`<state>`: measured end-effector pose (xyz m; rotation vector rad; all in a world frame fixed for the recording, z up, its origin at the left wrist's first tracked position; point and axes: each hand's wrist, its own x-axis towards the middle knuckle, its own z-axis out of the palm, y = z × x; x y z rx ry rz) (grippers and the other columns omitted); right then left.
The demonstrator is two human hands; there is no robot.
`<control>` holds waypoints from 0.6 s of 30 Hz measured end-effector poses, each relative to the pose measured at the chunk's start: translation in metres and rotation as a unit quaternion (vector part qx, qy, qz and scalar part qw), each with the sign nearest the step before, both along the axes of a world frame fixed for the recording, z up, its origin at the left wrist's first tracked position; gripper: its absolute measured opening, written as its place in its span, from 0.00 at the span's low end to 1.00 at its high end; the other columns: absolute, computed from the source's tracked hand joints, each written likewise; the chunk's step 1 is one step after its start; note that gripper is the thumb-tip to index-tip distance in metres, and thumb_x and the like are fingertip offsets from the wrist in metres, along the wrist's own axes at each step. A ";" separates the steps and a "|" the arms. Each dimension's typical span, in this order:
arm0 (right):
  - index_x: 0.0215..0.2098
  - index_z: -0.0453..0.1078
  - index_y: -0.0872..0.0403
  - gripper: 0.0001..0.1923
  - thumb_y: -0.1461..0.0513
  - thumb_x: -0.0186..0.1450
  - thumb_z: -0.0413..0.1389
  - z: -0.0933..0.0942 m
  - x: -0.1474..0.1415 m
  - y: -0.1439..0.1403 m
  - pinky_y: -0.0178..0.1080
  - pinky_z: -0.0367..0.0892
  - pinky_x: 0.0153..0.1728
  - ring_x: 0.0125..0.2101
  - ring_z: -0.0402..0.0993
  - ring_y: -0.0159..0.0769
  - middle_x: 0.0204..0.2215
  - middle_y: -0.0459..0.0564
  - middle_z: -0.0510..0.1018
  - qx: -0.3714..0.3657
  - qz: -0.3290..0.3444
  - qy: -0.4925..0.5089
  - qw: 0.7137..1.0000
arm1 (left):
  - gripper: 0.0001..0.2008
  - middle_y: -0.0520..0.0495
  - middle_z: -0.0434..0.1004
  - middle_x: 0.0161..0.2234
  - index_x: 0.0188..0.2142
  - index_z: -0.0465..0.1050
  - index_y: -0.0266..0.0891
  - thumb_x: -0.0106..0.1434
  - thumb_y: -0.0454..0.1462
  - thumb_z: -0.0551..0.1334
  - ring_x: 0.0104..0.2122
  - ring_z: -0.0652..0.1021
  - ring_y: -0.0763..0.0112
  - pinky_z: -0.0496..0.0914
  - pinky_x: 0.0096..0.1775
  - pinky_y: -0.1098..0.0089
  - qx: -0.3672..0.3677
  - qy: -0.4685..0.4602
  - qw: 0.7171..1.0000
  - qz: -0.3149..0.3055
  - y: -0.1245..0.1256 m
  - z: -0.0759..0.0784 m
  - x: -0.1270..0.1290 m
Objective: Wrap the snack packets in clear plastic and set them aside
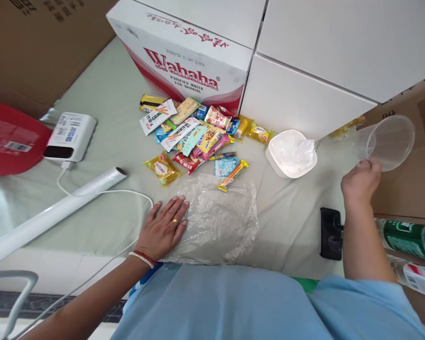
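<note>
My left hand (165, 226) lies flat with fingers stretched out, resting at the left edge of a clear plastic bag (219, 222) spread on the cloth-covered table. On the right, my right hand (363, 184) is closed on the rim or side of a clear plastic cup (391, 141), which is tipped over on its side in the air or against the cardboard; which one I cannot tell. Beyond the bag lies a heap of wrapped snacks (198, 132). Between heap and cup stands a white square bowl (292, 156) with crumpled clear plastic inside.
A white Wahaha carton (187, 66) and white boxes (311, 89) stand behind. On the left are a power bank (71, 137) with a white cable and a roll of cling film (56, 215). A black phone-like object (330, 233) and bottles (405, 238) lie to the right.
</note>
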<state>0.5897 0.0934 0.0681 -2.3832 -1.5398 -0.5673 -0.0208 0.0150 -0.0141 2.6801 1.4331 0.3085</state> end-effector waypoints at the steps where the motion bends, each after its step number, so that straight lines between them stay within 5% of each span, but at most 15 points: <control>1: 0.55 0.74 0.66 0.24 0.64 0.71 0.43 -0.004 -0.015 -0.020 0.57 0.68 0.55 0.55 0.72 0.58 0.52 0.75 0.73 -0.002 0.002 0.008 1.000 | 0.34 0.37 0.64 0.70 0.76 0.46 0.43 0.73 0.42 0.54 0.67 0.69 0.49 0.53 0.67 0.46 -0.003 0.004 1.000 0.000 0.000 0.000 0.000; 5: 0.55 0.74 0.60 0.23 0.61 0.72 0.43 -0.020 -0.076 -0.094 0.59 0.68 0.58 0.56 0.72 0.56 0.54 0.70 0.74 -0.013 0.023 0.080 0.996 | 0.34 0.35 0.63 0.70 0.74 0.53 0.40 0.72 0.45 0.55 0.68 0.68 0.48 0.52 0.67 0.45 -0.016 0.015 1.000 0.000 -0.001 0.001 0.000; 9: 0.54 0.74 0.62 0.25 0.59 0.71 0.41 -0.026 -0.116 -0.131 0.60 0.70 0.57 0.55 0.73 0.58 0.52 0.70 0.74 -0.069 0.024 0.105 0.992 | 0.32 0.35 0.63 0.70 0.72 0.57 0.40 0.73 0.45 0.55 0.68 0.67 0.48 0.52 0.68 0.45 -0.031 0.012 0.999 0.006 -0.001 0.002 0.001; 14: 0.58 0.75 0.53 0.28 0.51 0.72 0.43 0.007 -0.147 -0.128 0.61 0.76 0.43 0.48 0.79 0.62 0.66 0.69 0.63 -0.244 0.050 0.092 0.964 | 0.29 0.38 0.64 0.70 0.71 0.60 0.43 0.73 0.46 0.54 0.69 0.66 0.50 0.52 0.68 0.45 -0.050 0.001 0.999 0.021 -0.001 0.004 0.004; 18: 0.62 0.73 0.43 0.25 0.51 0.72 0.46 0.032 -0.198 -0.082 0.55 0.78 0.35 0.44 0.81 0.56 0.70 0.58 0.61 -0.253 0.131 0.061 0.957 | 0.28 0.39 0.65 0.70 0.70 0.62 0.43 0.74 0.45 0.54 0.69 0.66 0.51 0.53 0.68 0.45 -0.048 -0.006 0.999 0.022 -0.002 0.007 0.005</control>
